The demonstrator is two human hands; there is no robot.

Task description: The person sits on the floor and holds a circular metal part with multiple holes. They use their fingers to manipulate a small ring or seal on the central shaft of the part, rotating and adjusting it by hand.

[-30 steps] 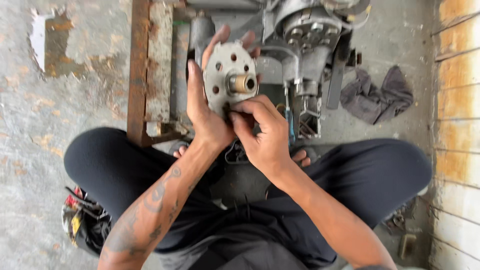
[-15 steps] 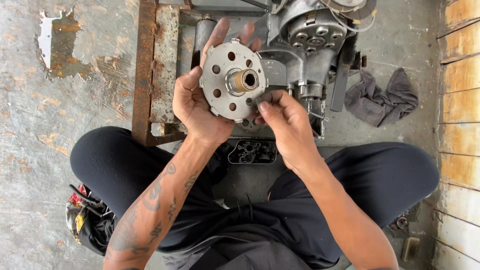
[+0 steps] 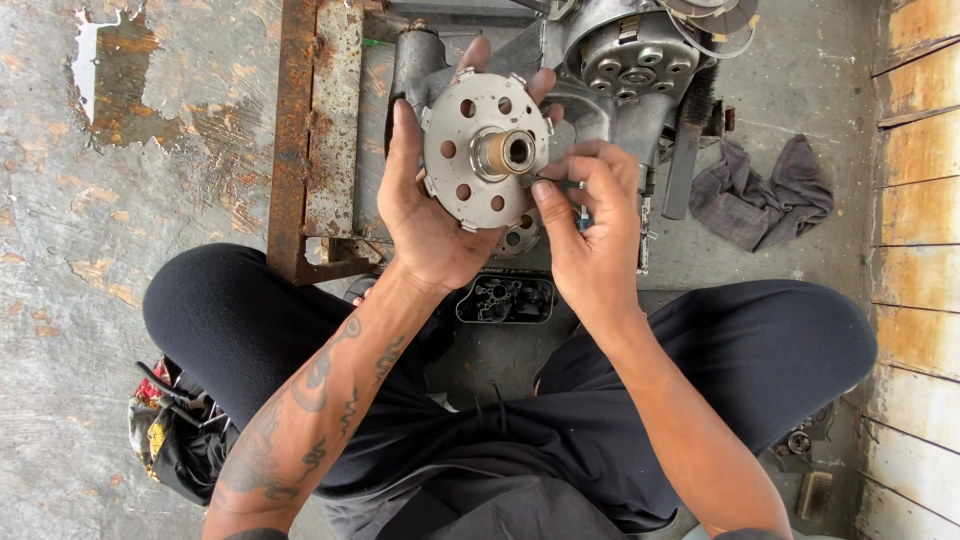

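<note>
Disc: round grey metal plate (image 3: 470, 190) with drilled holes and a brass-coloured centre hub (image 3: 505, 152), held up above the lap, in front of the engine block (image 3: 640, 70).
Left hand: (image 3: 425, 215) cups the disc from behind and below, fingers spread round its rim.
Right hand: (image 3: 595, 230) pinches a small dark part, too small to identify, against the disc just below the hub.
Step (judged): fitting or picking at the hub area.
Next move calls for: steady disc, fine fingertip control.
Surroundings: rusty frame (image 3: 310, 130) left, grey rag (image 3: 760, 190) right.
</note>
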